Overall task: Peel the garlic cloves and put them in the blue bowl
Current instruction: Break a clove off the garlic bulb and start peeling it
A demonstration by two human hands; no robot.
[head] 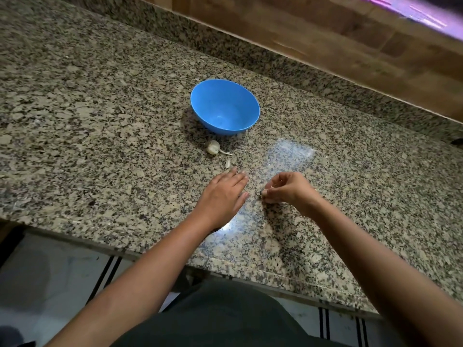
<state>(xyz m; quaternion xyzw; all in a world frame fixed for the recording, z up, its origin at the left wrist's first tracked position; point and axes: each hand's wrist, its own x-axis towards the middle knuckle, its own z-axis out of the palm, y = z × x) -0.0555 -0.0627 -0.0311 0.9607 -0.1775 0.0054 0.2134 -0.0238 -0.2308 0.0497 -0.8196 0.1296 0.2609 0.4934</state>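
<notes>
A blue bowl (224, 106) stands on the speckled granite counter (100, 121), and its inside looks bare. Just in front of it lies a partial garlic bulb (213, 147) with a thin stem. A small loose garlic piece (227, 164) lies a little nearer to me. My left hand (223, 194) reaches forward with straight fingers, its fingertips close to that piece. My right hand (285, 187) has curled fingers that pinch something small and pale, seemingly a garlic clove, which is mostly hidden by the fingers.
A raised granite ledge and a wooden wall (350, 38) run along the back. The counter's front edge (175, 256) is close to my body, with tiled floor below. A bright light reflection (288, 151) lies on the counter right of the garlic.
</notes>
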